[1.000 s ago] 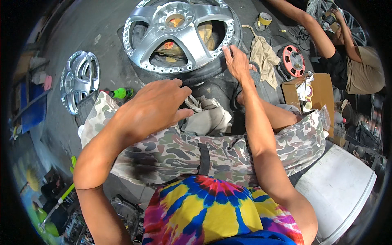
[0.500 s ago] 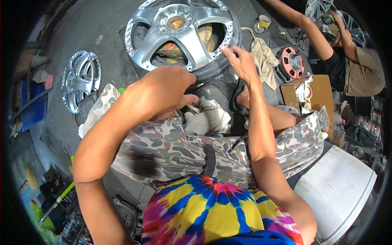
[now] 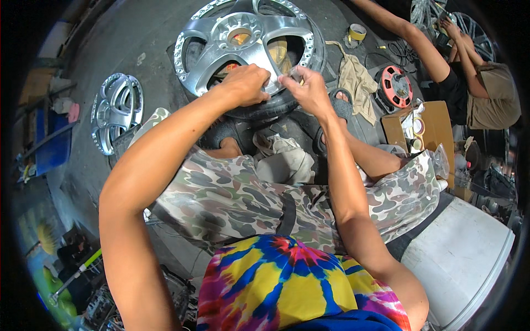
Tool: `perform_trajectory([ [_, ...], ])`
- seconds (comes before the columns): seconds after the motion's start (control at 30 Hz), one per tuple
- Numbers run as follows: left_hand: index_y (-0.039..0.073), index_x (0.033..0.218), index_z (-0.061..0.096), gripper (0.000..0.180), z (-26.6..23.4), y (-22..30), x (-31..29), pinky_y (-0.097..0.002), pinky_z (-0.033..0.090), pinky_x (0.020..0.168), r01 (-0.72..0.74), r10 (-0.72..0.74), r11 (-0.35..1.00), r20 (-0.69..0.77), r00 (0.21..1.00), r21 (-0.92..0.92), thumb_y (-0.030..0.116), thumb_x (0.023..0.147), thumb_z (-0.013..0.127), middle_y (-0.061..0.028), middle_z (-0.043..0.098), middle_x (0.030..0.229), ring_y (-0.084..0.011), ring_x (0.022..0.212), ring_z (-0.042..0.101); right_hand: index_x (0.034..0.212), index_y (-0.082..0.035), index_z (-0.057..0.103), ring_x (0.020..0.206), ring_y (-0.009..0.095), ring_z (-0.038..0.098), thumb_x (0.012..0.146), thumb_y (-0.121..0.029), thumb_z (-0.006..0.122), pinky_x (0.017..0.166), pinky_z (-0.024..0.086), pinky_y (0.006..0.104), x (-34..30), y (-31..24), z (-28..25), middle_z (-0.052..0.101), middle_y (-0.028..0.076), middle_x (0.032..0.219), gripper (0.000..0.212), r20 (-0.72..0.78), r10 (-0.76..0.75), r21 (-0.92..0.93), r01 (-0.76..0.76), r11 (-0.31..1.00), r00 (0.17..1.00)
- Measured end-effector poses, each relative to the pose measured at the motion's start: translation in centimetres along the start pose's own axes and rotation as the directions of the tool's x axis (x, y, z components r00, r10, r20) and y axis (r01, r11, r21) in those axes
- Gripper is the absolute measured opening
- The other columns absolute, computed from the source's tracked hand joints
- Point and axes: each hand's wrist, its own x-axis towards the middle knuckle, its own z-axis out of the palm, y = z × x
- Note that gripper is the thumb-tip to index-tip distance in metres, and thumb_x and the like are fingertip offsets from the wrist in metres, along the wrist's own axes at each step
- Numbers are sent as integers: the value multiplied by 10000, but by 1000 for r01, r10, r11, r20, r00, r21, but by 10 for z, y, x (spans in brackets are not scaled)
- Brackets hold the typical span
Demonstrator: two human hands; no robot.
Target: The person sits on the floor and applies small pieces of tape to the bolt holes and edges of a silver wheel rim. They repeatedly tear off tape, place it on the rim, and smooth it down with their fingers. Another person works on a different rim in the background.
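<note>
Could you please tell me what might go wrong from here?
The wheel sits on a tyre and might shift if pushed. The left hand and right hand are at its edge and could get scraped. Toes show bare in the right sandal, so a slipping wheel might hurt them.

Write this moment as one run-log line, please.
Left hand: curled at near rim of silver wheel | right hand: beside it, same rim | grip: unclear | second wheel: at left

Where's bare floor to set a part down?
Floor between the wheel at left and the front wheel. Crowded: right of the front wheel, with the tape roll, tan cloth, red reel and cardboard box; also the front wheel's near edge, where the left hand and right hand are.
</note>
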Motion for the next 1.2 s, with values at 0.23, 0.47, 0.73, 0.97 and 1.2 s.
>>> perform_trajectory([
  [0.23,4,1006,750,452,14,4,18,-485,579,898,2,-2,1000,-8,1000,-19,406,833,859,-232,754,1026,-412,1031,731,969,6,754,666,75,530,947,-281,787,616,450,296,10,-25,-35,657,34,709,289,-137,-75,79,87,993,988],
  [0.47,-24,976,749,531,31,18,51,-503,591,855,-73,80,976,-24,997,204,486,846,820,-234,750,923,-421,953,739,1048,7,759,631,193,569,916,-323,776,650,485,395,-1,-1,-29,632,148,671,356,-210,53,-12,-57,998,976],
  [0.73,-38,1026,726,314,41,12,66,-514,576,901,-128,127,974,18,992,189,255,916,706,-267,741,1010,-427,1007,726,1019,1,755,655,209,598,913,-344,786,674,498,398,1,15,-40,655,175,704,363,-264,36,0,-37,999,964],
  [0.97,-46,1016,699,293,28,-12,51,-513,552,899,-80,78,995,30,997,61,224,920,636,-281,731,1001,-453,1016,704,1057,-67,766,877,411,727,885,-317,799,789,543,460,6,41,-18,762,213,926,305,-98,195,-131,-207,970,976],
  [1.2,-56,1013,671,289,1,-19,5,-523,531,827,-80,64,988,-126,990,-128,214,919,628,-293,701,934,-472,944,694,1220,-186,755,1023,416,727,870,-311,805,903,560,505,1,30,4,777,180,1054,375,-70,125,-303,-140,943,990],
])
